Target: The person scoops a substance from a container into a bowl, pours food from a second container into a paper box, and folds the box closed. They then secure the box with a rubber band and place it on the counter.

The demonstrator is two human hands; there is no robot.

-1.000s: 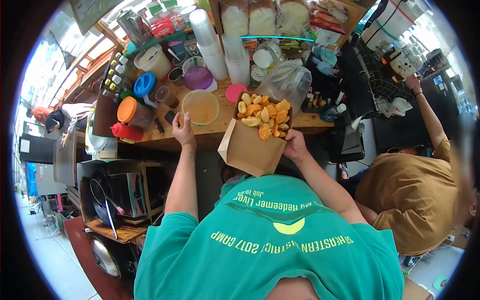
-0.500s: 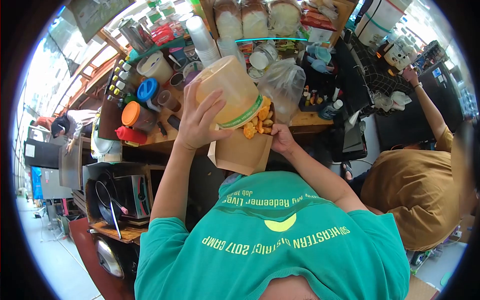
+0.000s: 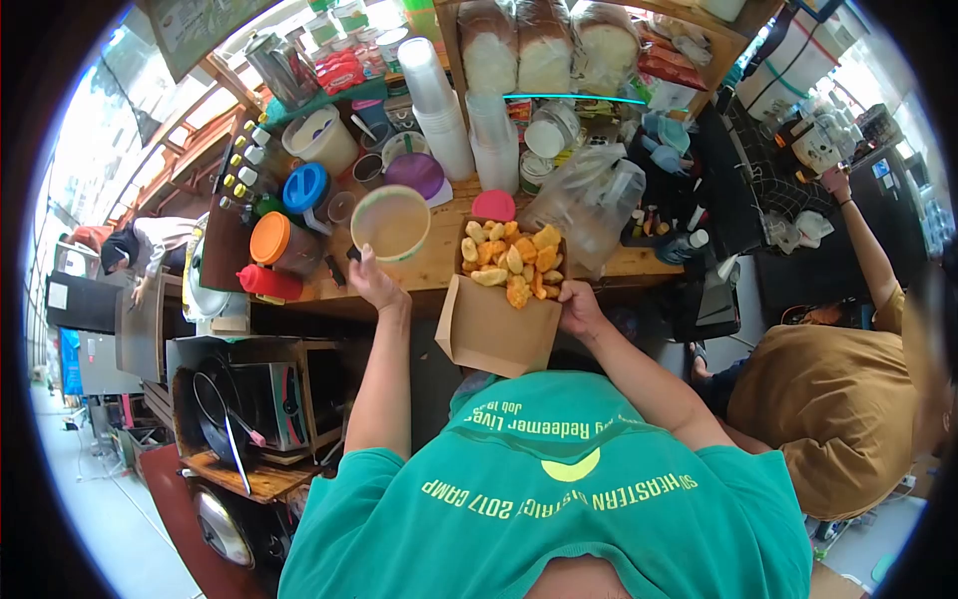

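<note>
My left hand [image 3: 381, 288] is at the near side of a clear plastic tub [image 3: 391, 225], its fingers against the tub's lower wall. The tub now has its open mouth up, over the wooden counter, and looks emptied. In my right hand [image 3: 582, 309] is the right side of a brown paper food box [image 3: 507, 334], thumb at the rim. Orange and pale brown fried snack pieces [image 3: 512, 258] fill the box, whose lid flap hangs open towards me. Beyond the box, a pink lid [image 3: 493, 206] lies on the counter.
Stacked plastic cups [image 3: 439, 120], a purple lid [image 3: 414, 176], an orange-lidded jar [image 3: 274, 242] and a red bottle [image 3: 269, 284] crowd the counter [image 3: 449, 240]. A plastic bag [image 3: 589, 205] sits at right. A co-worker in a brown shirt [image 3: 828, 399] reaches forward on the right.
The tub, upside down over the box before, has gone left and away from me and turned mouth up. More fried pieces show in the box, which my right hand still grips.
</note>
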